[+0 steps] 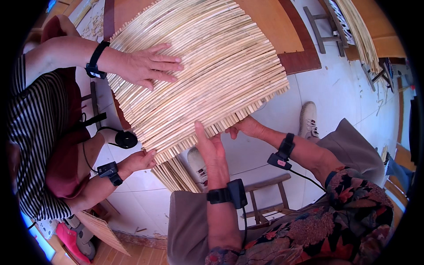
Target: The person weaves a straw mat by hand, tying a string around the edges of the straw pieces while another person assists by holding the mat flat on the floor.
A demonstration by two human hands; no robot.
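A large mat of pale reed stalks (212, 75), tied side by side, lies across a low table and juts past its near edge. My left hand (212, 148) grips the mat's near edge, thumb on top and fingers underneath. Just to its right, my right hand (247, 127) is at the same edge with curled, closed fingers. Partly hidden by the mat, its fingertips do not show what they pinch. A co-worker's hand (152, 66) lies spread flat on the mat's upper surface. The co-worker's other hand (142, 160) holds the near left corner.
Under the mat is a brown tabletop (289, 33) with a dark red border. A bundle of stalks (176, 173) slants below the near left corner. A wooden stool (268, 196) stands by my legs. More long stalks (360, 35) rest on a rack at the far right.
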